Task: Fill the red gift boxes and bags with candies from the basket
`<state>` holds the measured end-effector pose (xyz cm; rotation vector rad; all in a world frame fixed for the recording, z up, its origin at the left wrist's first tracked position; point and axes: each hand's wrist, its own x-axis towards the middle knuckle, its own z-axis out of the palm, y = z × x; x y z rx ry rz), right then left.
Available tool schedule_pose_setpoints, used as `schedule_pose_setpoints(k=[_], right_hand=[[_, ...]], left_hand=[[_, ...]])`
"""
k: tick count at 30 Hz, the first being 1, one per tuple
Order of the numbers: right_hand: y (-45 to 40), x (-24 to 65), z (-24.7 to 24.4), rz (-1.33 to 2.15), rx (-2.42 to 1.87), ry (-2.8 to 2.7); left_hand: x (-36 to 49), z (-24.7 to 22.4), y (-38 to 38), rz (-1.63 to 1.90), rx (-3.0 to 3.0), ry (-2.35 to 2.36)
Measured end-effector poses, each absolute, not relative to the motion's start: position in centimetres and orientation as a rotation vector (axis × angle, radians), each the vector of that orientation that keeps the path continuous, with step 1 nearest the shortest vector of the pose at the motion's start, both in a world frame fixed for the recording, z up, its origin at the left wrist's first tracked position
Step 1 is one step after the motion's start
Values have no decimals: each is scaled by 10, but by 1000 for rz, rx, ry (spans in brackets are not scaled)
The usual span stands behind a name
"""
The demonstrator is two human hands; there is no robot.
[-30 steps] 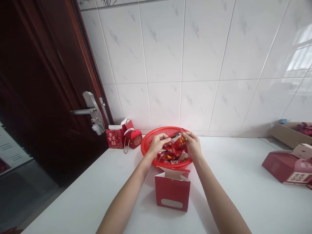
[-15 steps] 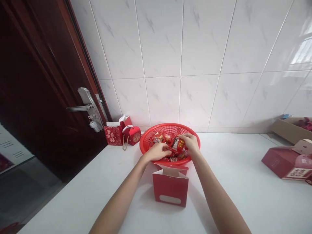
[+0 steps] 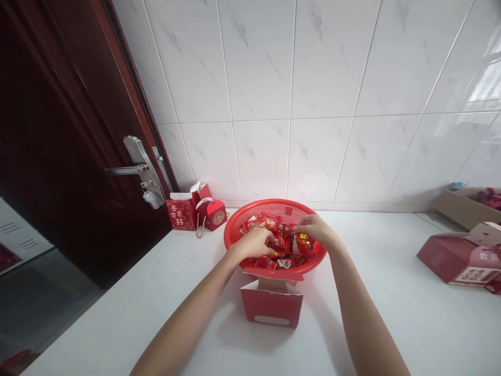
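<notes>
A red plastic basket (image 3: 235, 224) with a perforated wall holds several red-wrapped candies (image 3: 266, 222). My left hand (image 3: 256, 244) reaches over its near left side, thumb and fingers closed on a dark red wrapped candy (image 3: 278, 247). On the right side, my right hand (image 3: 315, 228) has its fingers pinched at the top of a red and gold wrapped candy (image 3: 304, 242). Just in front of the basket, between my forearms, stands a red paper box (image 3: 272, 307) with its top flaps up and a pale oval on its front.
Small red gift bags (image 3: 182, 214) and a red gift box (image 3: 215, 215) stand at the back left near the dark wooden door (image 3: 78, 130). At right are a dark red handled box (image 3: 450, 257) and a cardboard box (image 3: 450, 208). A tiled wall (image 3: 321, 156) closes off the back.
My right hand has shifted right, and the red and gold candy has shifted right too. The candies lie differently. The basket sits slightly nearer, closer to the paper box. My left hand has barely moved.
</notes>
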<state>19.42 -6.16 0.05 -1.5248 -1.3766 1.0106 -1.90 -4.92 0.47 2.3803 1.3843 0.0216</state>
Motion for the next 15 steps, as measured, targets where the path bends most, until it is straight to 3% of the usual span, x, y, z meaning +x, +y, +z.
schedule_pose_setpoints(k=[7,15], right_hand=[[-55,193,-6,860,-1446,-1325],[-45,189,-19,828,-1430,-1357]], left_hand=[[-11,-4,-17,-95,2382,1446],[-15,4,13,514,2279,1593]])
